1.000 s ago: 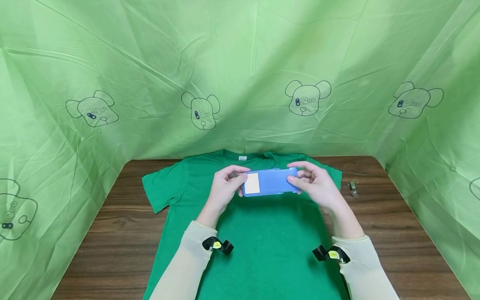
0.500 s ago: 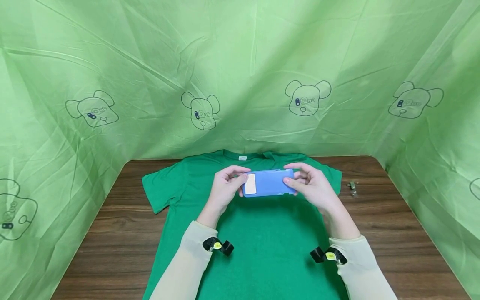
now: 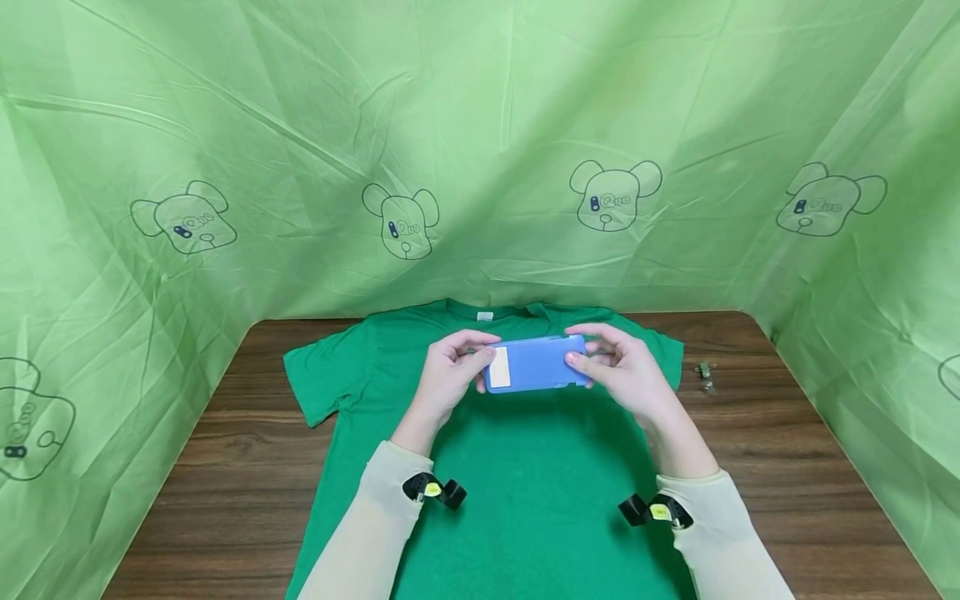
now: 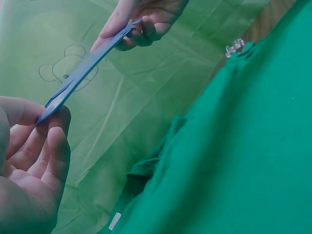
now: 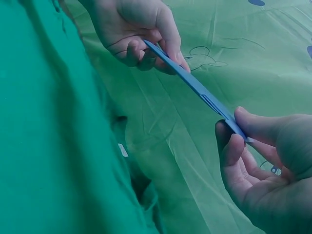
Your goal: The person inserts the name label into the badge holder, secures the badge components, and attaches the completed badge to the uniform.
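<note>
Both my hands hold a flat blue plastic slide case up over a green T-shirt. A white panel shows at its left end. My left hand pinches that end, thumb on the near face and fingers behind. The other end sits between the thumb and fingers of my right hand. In the left wrist view the case appears thin and almost edge-on. Slots along its edge show in the right wrist view, where the case slants between both hands.
The T-shirt lies spread on a dark wooden table, collar at the far edge. Small clear and greenish pieces lie right of the right sleeve. Green cloth with bear-head drawings hangs behind and at both sides.
My right hand has moved slightly left, and the case has become shorter. Less of the white panel shows now. The left hand has stayed nearly still.
</note>
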Demonstrator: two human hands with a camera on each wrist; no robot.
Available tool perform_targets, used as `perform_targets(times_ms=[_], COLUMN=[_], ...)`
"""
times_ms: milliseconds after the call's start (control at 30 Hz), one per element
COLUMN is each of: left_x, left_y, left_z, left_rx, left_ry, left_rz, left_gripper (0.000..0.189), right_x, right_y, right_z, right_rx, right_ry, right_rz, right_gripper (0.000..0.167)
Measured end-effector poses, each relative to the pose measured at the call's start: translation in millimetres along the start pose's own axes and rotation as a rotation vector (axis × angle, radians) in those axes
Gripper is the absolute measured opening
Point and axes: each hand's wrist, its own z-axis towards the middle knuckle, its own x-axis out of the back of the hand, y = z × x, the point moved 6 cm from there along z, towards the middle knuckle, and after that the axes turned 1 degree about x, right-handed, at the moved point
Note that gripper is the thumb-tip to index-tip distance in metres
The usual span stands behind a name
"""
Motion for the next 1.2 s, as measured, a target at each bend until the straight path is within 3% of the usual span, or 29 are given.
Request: perform_targets(times_ms=[233,633,900,1200], left_x=[-0.4,-1.9,0.3,1.5], left_y=[1.1,1.7,1.3,4.9], left_z=[1.2,-0.1,0.8,0.2], left_rx=[-0.019,0.007,-0.004,-0.012], left_ry=[-0.007,-0.049,-0.022,0.0], left_rz=[0.003,-0.025,-0.03,-0.031], left_gripper=[0.023,0.027,0.025,0.024], right_x=[5.0,11.4,15.0,13.1], right_y=[-1.8,-2.2,-1.1,-2.5], right_z=[-1.4,-3.1,-4.6,-4.4], right_rx=[-0.013,-0.011,-0.034,-0.006], right_ry=[0.023,0.073,0.075,0.103], right_rz=[0.032,0.078,0.064,0.096], right_gripper=[0.046,0.05,0.045,0.043])
